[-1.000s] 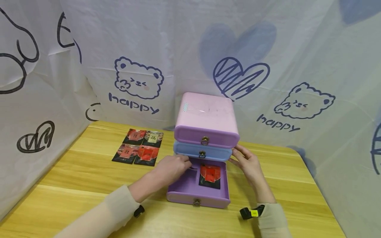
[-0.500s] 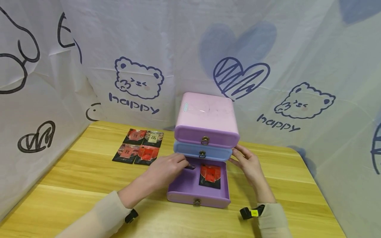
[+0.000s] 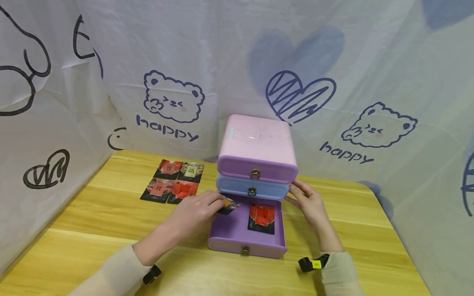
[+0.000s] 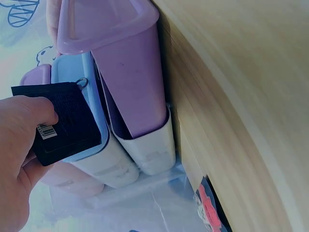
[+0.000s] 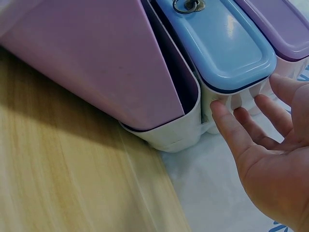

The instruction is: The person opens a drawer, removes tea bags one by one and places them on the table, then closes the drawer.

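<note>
In the head view, my left hand (image 3: pixel 194 213) pinches a small flat packet (image 3: pixel 230 206) above the left part of the pulled-out purple bottom drawer (image 3: pixel 231 230). The left wrist view shows the packet's black back (image 4: pixel 75 118) with a barcode, held between thumb and fingers. A red and black packet (image 3: pixel 261 218) lies in that drawer's right half. The pink drawer cabinet (image 3: pixel 259 137) has its blue middle drawer (image 3: pixel 233 186) and purple top drawer (image 3: pixel 237 166) closed. My right hand (image 3: pixel 311 207) rests extended fingertips (image 5: pixel 224 113) against the cabinet's right side.
Several packets in dark and red wrappers (image 3: pixel 157 189) lie grouped on the wooden table (image 3: pixel 100 209), left of the cabinet. A white printed cloth (image 3: pixel 237 61) hangs behind the table. Ring pulls, one of them brass (image 3: pixel 254 174), stick out from the drawer fronts.
My left hand has drawn back to the left and toward the front, lifting the packet so more of it shows. The right hand and the cabinet have stayed in place.
</note>
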Tool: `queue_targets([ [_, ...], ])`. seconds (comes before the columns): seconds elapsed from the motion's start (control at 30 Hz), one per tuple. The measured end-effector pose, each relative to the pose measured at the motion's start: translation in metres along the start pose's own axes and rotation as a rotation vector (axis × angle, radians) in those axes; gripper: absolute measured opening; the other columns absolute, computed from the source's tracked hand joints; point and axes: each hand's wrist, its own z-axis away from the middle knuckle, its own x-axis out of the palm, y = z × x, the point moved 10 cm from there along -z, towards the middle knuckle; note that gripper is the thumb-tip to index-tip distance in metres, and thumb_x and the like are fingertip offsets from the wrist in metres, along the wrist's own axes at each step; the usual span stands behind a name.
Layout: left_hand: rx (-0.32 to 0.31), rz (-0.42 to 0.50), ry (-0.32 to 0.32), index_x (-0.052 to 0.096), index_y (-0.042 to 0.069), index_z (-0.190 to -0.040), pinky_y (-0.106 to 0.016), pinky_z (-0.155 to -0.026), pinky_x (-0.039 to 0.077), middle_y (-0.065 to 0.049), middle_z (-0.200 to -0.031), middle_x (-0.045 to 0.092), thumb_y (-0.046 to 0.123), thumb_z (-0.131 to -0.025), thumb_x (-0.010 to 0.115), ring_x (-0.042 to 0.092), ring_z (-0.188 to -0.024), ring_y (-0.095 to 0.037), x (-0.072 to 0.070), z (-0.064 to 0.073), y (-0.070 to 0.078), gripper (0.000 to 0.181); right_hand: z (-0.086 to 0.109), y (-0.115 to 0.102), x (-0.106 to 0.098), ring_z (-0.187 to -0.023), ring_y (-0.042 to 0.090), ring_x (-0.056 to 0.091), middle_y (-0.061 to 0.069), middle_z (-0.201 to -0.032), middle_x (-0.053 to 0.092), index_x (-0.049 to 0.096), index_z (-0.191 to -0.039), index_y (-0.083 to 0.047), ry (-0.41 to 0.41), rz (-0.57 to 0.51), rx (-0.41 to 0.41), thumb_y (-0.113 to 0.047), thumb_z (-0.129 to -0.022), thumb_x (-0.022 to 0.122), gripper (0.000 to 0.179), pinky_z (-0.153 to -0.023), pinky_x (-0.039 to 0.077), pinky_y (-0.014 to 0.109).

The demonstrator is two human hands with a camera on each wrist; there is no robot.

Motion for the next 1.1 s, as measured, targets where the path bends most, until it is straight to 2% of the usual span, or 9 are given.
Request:
queue_targets([
  [0.2, -0.011, -0.028, 0.027, 0.07, 0.007, -0.1, -0.029, -0.072, 0.062, -0.004, -0.105, 0.07, 0.002, -0.079, 0.08, 0.07, -0.098, -0.02, -0.007, 0.012, -0.007, 0.025, -0.001, 0.001, 0.001, -0.115, 0.004, 0.065, 0.022, -0.155, 0.045, 0.044, -0.152, 0.007, 0.001, -0.002, 0.004, -0.019, -0.108, 0.057, 0.053, -0.098, 0.057, 0.032],
  [0.4, -0.032, -0.052, 0.04, 0.067, 0.006, -0.097, -0.032, -0.068, 0.063, -0.008, -0.106, 0.07, 0.003, -0.071, 0.088, 0.07, -0.095, -0.024, -0.015, 0.027, -0.014, 0.034, -0.001, 0.002, 0.0, -0.116, 0.004, 0.064, 0.02, -0.156, 0.045, 0.044, -0.153, 0.005, 0.001, 0.01, 0.013, -0.019, -0.108, 0.057, 0.052, -0.098, 0.057, 0.031],
  [0.57, -0.074, -0.05, 0.023, 0.064, 0.005, -0.098, -0.033, -0.064, 0.062, -0.008, -0.105, 0.068, 0.001, -0.065, 0.091, 0.069, -0.091, -0.024, -0.022, 0.039, -0.022, 0.043, -0.001, 0.001, 0.0, -0.115, 0.005, 0.064, 0.02, -0.155, 0.045, 0.045, -0.152, 0.006, 0.007, -0.001, 0.013, -0.018, -0.108, 0.056, 0.052, -0.099, 0.057, 0.032],
  [0.87, -0.129, -0.054, -0.02, 0.058, 0.003, -0.095, -0.033, -0.07, 0.062, -0.009, -0.101, 0.066, -0.006, -0.06, 0.092, 0.067, -0.088, -0.024, -0.033, 0.059, -0.037, 0.05, 0.0, 0.001, 0.001, -0.114, 0.004, 0.064, 0.022, -0.156, 0.044, 0.043, -0.153, 0.006, 0.002, 0.013, 0.019, -0.02, -0.108, 0.057, 0.054, -0.098, 0.057, 0.031],
  [1.1, -0.17, -0.098, -0.012, 0.056, 0.003, -0.092, -0.038, -0.066, 0.062, -0.011, -0.098, 0.065, -0.009, -0.056, 0.093, 0.067, -0.086, -0.027, -0.045, 0.077, -0.053, 0.053, -0.001, 0.001, 0.001, -0.114, 0.004, 0.065, 0.021, -0.155, 0.045, 0.044, -0.152, 0.006, 0.005, -0.006, 0.02, -0.017, -0.108, 0.056, 0.052, -0.098, 0.057, 0.032],
])
